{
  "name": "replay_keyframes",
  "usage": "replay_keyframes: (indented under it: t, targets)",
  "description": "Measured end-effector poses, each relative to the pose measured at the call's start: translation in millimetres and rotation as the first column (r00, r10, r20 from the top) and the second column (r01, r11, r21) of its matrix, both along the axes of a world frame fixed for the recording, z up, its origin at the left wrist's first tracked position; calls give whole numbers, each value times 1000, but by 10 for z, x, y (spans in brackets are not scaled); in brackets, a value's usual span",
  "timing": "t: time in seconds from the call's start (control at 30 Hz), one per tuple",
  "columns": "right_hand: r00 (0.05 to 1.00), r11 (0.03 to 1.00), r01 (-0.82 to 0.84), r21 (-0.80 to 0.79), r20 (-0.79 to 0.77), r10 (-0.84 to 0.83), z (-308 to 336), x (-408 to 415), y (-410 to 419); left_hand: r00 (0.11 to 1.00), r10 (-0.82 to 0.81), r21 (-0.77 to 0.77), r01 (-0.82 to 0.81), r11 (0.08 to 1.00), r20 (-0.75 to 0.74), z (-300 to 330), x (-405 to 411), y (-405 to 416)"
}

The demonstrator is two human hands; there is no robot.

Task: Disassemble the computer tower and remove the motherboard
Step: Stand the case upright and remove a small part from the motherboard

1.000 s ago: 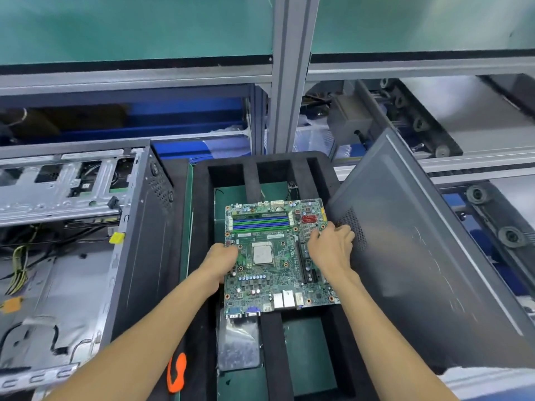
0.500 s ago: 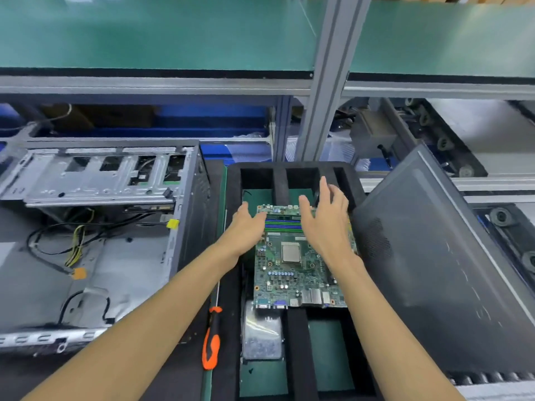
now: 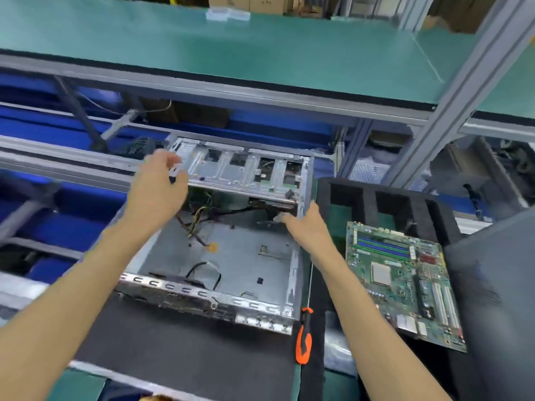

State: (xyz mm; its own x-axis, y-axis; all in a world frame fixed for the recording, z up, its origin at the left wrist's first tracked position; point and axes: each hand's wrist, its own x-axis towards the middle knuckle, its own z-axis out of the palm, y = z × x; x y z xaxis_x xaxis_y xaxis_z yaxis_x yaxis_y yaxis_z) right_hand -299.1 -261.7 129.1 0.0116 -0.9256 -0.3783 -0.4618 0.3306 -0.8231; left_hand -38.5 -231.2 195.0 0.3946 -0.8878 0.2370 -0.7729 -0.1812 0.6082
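Head view: hands [image 3: 157,195] at tower [image 3: 231,227]

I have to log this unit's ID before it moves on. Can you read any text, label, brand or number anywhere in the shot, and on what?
No text can be read.
motherboard: white print and chip markings, too small and blurred.
computer case: a small yellow tag on the cables, no legible writing.
screwdriver: orange handle, no marking visible.
cardboard boxes at the top: no print legible.
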Motion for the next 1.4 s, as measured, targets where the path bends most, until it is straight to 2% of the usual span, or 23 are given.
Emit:
replay_keyframes:
  t: [0.07,0.13,0.2,0.27,0.37,0.57,0.73,0.83,1.1,1.4]
  targets:
    - [998,999,32,-17,-57,-33,-44,92,3,968,143,65,-160,985,204,-165,470,61]
    - [992,997,79,-20,-101,-80,-57,135,-25,939,187,171,-243,955,287,-374,820,122]
    - [984,993,115,-8,-139,-115,-60,152,-78,959,189,354,-255,900,210,-542,1049,129]
    - [971,990,138,-2,-196,-136,-32,165,-138,985,144,502,-171,848,92,-658,1174,87]
    - [944,984,173,-34,-278,-175,-5,174,-186,997,74,453,-55,890,-23,-756,1180,16]
    - [921,979,189,-78,-331,-204,31,232,-115,999,-8,355,-5,935,35,-798,1151,-2]
    - [910,988,140,-66,-383,-155,196,253,-143,999,-35,348,31,937,5,-791,1189,-44]
    - [891,994,54,-100,-444,-93,439,283,-221,998,-20,344,36,938,-51,-797,1254,-56]
    - [715,975,-176,-139,-698,30,1356,365,-441,965,32,303,50,952,-260,-834,1080,78]
    - [538,954,-232,-192,-842,-38,1919,481,-481,911,75,284,48,958,-406,-1000,747,34]
